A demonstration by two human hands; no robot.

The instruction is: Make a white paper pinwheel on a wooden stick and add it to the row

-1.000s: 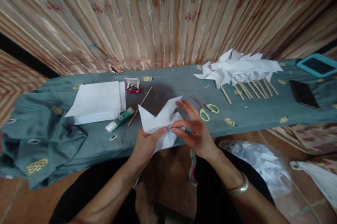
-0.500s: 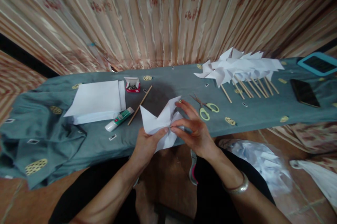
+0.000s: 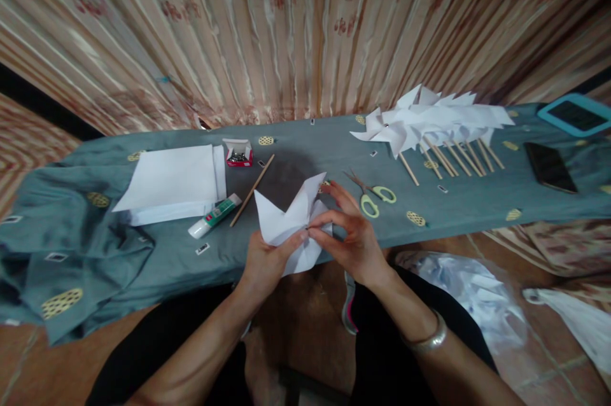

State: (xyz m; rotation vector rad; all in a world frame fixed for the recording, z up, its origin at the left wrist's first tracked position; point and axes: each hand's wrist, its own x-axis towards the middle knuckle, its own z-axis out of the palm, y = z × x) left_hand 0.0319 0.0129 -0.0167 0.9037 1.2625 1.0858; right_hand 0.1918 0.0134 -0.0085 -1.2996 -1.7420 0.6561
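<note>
A white paper pinwheel [image 3: 291, 212] is held up over the table's front edge, its corners folded toward the middle. My left hand [image 3: 265, 259] grips it from the lower left, thumb across the front near the centre and the other fingers hidden behind the paper. At the centre, the thumb and index finger of my right hand [image 3: 351, 237] pinch a small metal thumbtack [image 3: 308, 228], mostly covered by the fingertips. The remaining right fingers are raised and curved beside the right blades. A wooden stick [image 3: 252, 191] lies behind the pinwheel on the left.
On the green cloth [image 3: 305, 145] are a paper stack [image 3: 172, 177], a glue tube [image 3: 214, 216], a red box of small metal tacks [image 3: 238, 154], scissors [image 3: 371, 195], a row of pinwheels on sticks [image 3: 443, 116], a phone [image 3: 550, 167] and a blue-framed tablet [image 3: 575, 114]. A plastic bag [image 3: 477, 298] sits on the floor.
The view has shifted very slightly. Both hands keep their grip on the pinwheel, and the right fingertips stay pinched at its centre.
</note>
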